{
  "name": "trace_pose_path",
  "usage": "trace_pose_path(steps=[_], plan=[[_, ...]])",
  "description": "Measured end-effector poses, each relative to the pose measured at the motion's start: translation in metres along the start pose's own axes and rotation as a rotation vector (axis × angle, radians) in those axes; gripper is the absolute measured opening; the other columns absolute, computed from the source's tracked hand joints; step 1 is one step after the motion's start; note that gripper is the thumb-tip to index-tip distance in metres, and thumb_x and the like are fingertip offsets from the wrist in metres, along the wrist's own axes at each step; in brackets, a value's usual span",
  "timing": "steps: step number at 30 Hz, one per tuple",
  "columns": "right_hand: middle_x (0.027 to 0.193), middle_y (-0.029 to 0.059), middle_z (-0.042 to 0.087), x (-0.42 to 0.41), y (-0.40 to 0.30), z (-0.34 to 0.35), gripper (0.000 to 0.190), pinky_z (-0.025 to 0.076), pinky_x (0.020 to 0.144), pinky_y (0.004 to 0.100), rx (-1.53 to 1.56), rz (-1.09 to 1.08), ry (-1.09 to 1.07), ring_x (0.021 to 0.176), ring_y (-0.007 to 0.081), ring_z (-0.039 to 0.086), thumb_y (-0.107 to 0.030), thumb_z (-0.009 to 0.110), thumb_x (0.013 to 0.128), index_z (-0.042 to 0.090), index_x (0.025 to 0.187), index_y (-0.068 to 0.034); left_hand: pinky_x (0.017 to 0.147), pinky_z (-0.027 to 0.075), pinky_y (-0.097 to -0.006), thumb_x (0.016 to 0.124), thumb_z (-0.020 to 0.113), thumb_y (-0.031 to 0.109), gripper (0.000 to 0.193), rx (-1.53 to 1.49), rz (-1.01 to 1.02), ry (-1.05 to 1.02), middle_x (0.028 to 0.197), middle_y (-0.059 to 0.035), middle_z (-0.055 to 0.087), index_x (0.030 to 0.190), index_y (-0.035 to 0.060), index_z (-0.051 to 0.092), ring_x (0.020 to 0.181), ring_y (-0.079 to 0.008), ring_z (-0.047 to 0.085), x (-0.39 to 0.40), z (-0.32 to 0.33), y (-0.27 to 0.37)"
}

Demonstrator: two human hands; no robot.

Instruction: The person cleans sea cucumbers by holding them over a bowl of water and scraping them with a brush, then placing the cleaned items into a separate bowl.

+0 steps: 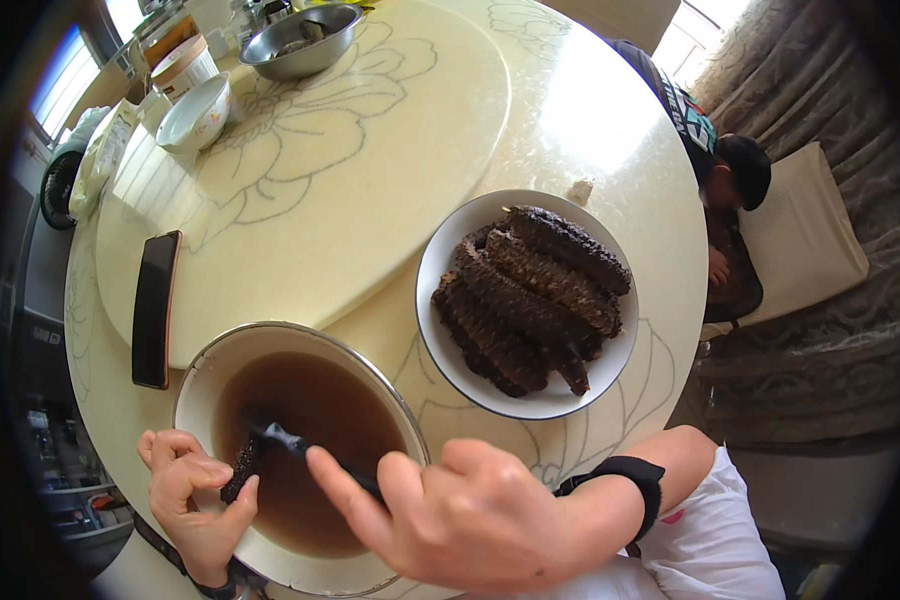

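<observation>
A white enamel basin (390, 390) holds murky brown liquid. Over its left part, my left hand (199, 495) pinches a dark, bumpy sea cucumber (243, 465) between thumb and fingers. My right hand (465, 510) grips a dark-handled tool (289, 437), index finger stretched along it; its blurred, shiny head is at the sea cucumber's far end, and its exact kind is unclear. Right of the basin, a white plate (431, 337) with a dark rim bears several dark brown sea cucumbers (540, 300) lying side by side.
A phone (155, 309) lies on the round table's turntable (390, 187), left of centre. Farther back stand a floral bowl (195, 120), a lidded tub (185, 67) and a steel bowl (304, 45) with items inside. A small pale scrap (581, 190) lies behind the plate. Another person (720, 172) is beyond the table's right edge.
</observation>
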State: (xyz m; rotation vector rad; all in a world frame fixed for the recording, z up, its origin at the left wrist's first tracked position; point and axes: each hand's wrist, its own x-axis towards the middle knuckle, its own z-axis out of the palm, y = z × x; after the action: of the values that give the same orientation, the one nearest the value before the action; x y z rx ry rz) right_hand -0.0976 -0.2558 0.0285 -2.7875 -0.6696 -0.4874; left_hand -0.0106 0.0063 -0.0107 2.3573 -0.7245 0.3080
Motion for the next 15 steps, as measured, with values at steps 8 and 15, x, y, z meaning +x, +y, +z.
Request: trace_pose_path(steps=[8, 15], plan=[[0.06, -0.0024, 0.044, -0.003, 0.0, 0.0, 0.044, 0.032, 0.045, 0.0243, -0.004, -0.025, -0.054, 0.048, 0.0073, 0.044, -0.014, 0.062, 0.08, 0.071, 0.123, -0.007, 0.091, 0.03, -0.0424, 0.049, 0.078, -0.001, 0.037, 0.009, 0.036, -0.007, 0.075, -0.0016, 0.056, 0.073, 0.0132, 0.054, 0.079, -0.0229, 0.05, 0.001, -0.002, 0.002], [0.061, -0.0029, 0.045, -0.005, -0.004, -0.004, 0.045, 0.032, 0.045, 0.0231, 0.09, -0.033, -0.013, 0.048, 0.0065, 0.043, -0.014, 0.062, 0.081, 0.071, 0.124, -0.008, 0.087, 0.031, -0.0417, 0.049, 0.078, -0.002, 0.037, -0.006, 0.022, 0.018, 0.075, -0.0008, 0.057, 0.074, 0.0125, 0.054, 0.079, -0.0228, 0.05, 0.003, 0.0, 0.004]])
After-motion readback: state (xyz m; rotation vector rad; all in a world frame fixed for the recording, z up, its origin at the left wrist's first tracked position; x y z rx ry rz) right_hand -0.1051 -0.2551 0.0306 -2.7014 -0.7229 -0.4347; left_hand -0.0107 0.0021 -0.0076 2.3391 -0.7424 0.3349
